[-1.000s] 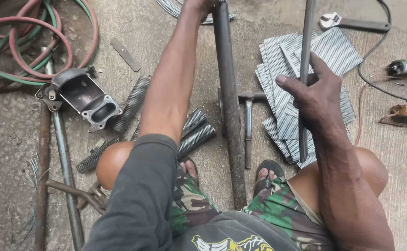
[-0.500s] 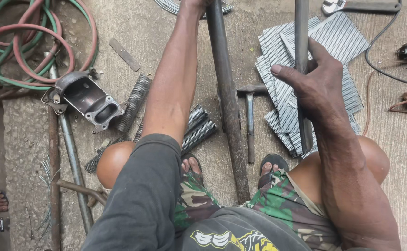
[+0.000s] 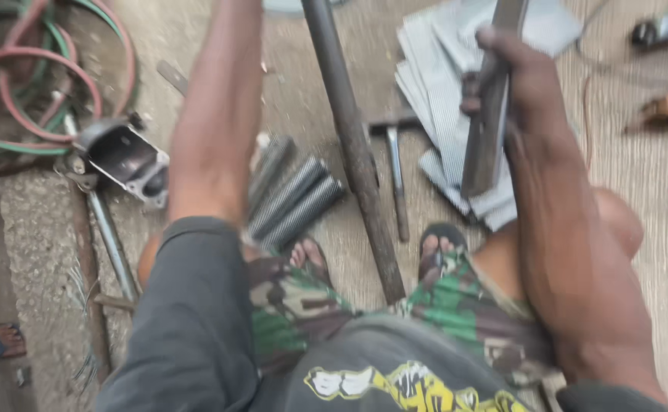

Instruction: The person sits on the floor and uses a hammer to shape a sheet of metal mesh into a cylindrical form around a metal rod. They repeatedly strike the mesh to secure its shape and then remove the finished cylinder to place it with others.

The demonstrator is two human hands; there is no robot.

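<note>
Head view: a flat steel bar (image 3: 490, 114) is clamped in the right hand (image 3: 513, 84), now raised higher at upper right over grey sheets (image 3: 441, 84). The left hand is out of frame; the rusty pipe (image 3: 353, 152) stays between the feet.

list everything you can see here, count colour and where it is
flat metal bar: 1, grey, upright in the right hand
long pipe: 1, dark rusty, on the ground between the feet, running to the top edge
metal sheets: a stack, count unclear, grey, behind the bar
hammer: 1, dark, right of the pipe
threaded rods: about 3, grey, left of the pipe
hoses: coiled, red and green, top left
rectangular metal housing: 1, silver-black, below the hoses
thin rods: 2, rusty and grey, left side
sandalled feet: 2, bottom centre
left arm: reaches to the top edge, hand out of view
right hand: fingers closed round the bar
</note>
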